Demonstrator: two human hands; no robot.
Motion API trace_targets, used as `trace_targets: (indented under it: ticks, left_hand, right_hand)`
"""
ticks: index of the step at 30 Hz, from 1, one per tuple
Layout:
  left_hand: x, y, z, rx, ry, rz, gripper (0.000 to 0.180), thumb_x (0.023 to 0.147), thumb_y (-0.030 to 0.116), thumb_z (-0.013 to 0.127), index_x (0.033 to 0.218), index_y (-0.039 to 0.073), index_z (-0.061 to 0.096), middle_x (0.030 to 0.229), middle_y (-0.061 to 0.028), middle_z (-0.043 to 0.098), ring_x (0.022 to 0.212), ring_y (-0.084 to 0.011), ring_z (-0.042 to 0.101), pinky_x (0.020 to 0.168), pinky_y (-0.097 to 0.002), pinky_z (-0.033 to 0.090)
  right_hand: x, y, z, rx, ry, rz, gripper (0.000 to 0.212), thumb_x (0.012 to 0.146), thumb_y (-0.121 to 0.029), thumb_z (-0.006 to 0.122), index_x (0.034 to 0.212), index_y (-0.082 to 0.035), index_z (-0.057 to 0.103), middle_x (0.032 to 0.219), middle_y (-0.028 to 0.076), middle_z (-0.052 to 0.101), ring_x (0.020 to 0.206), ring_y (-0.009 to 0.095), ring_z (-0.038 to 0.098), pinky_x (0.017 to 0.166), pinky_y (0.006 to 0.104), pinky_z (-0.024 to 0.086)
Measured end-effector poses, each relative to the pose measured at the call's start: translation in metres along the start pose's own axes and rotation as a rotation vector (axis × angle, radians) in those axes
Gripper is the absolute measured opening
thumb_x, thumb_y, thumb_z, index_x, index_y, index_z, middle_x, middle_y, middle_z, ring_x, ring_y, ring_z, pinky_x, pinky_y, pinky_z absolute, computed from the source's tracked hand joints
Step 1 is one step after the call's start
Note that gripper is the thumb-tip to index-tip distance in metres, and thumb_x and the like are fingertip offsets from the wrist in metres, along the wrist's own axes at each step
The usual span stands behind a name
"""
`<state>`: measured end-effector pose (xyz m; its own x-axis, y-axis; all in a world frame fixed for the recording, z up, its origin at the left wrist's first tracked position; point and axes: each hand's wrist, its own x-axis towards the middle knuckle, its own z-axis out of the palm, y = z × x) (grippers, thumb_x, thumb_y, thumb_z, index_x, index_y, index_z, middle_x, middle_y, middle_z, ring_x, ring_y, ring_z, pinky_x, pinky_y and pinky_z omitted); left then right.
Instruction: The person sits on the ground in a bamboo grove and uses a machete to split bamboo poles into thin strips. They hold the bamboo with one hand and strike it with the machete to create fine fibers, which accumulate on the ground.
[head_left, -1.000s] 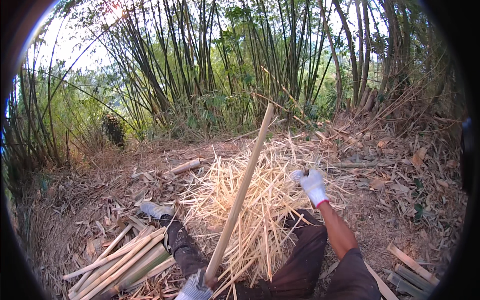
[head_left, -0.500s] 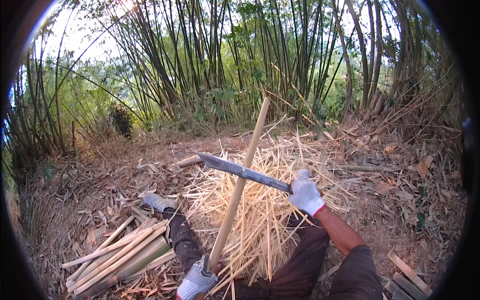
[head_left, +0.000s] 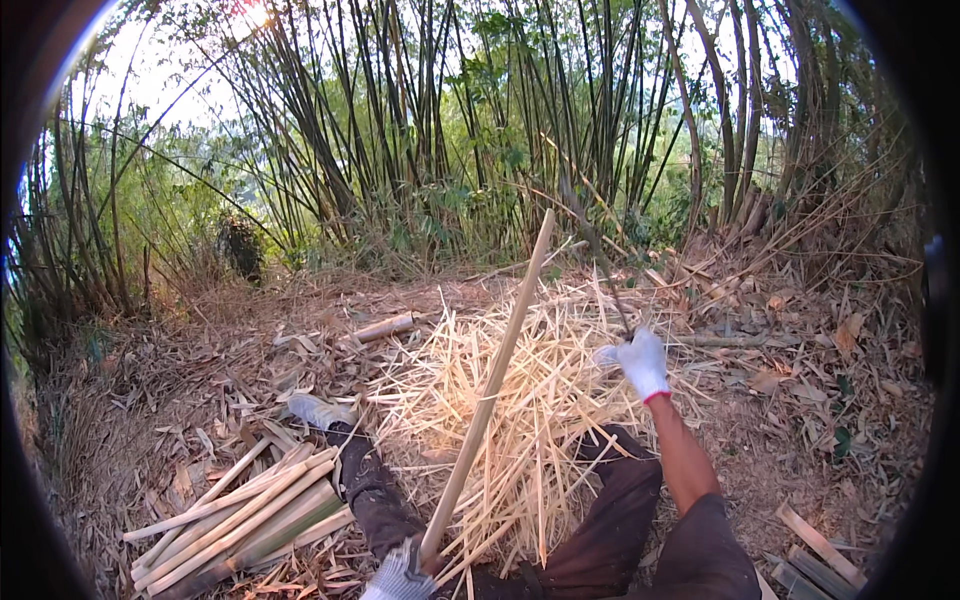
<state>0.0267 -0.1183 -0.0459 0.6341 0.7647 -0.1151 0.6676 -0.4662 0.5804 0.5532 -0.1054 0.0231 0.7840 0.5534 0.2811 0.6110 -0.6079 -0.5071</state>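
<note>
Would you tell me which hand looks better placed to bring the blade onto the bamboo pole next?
The right hand, probably. It already grips the long blade, raised beside the bamboo pole. The left hand is closed round the pole's lower end, propping it up at a slant over the pile of shavings.

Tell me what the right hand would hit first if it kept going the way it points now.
Probably nothing close: the right hand points up and away, along the dark blade it holds, towards the bamboo stems. Depth is unclear.
</note>
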Motion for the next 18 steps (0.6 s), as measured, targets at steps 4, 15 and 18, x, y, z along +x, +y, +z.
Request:
trace_targets:
  ticks: [4, 15, 18]
  left_hand:
    - [0.046, 0.06, -0.022, -0.096, -0.093, -0.114, 0.047, 0.088, 0.021, 0.056, 0.129, -0.003, 0.048, 0.101, -0.0259, 0.064, 0.091, -0.0383, 0.064, 0.077, -0.0444, 0.05]
    - [0.039, 0.056, -0.013, -0.136, 0.029, -0.009, 0.049, 0.087, 0.019, 0.058, 0.128, -0.005, 0.048, 0.091, -0.0281, 0.063, 0.082, -0.0414, 0.064, 0.07, -0.0468, 0.05]
    - [0.04, 0.055, -0.013, -0.117, 0.037, -0.037, 0.045, 0.086, 0.017, 0.057, 0.125, -0.004, 0.05, 0.093, -0.0292, 0.062, 0.086, -0.0427, 0.063, 0.072, -0.0478, 0.05]
  right_hand:
    - [-0.078, 0.006, 0.024, -0.142, -0.023, -0.545, 0.017, 0.076, -0.02, 0.062, 0.078, -0.003, 0.062, 0.07, 0.016, 0.064, 0.068, 0.032, 0.065, 0.063, 0.0432, 0.052]
    - [-0.063, -0.021, 0.016, -0.313, -0.192, -0.561, 0.02, 0.078, -0.024, 0.06, 0.078, -0.005, 0.065, 0.073, 0.014, 0.066, 0.068, 0.03, 0.066, 0.066, 0.0426, 0.054]
    - [-0.066, -0.033, 0.007, -0.306, -0.263, -0.512, 0.018, 0.072, -0.022, 0.062, 0.079, -0.005, 0.065, 0.076, 0.015, 0.067, 0.072, 0.031, 0.067, 0.069, 0.0429, 0.054]
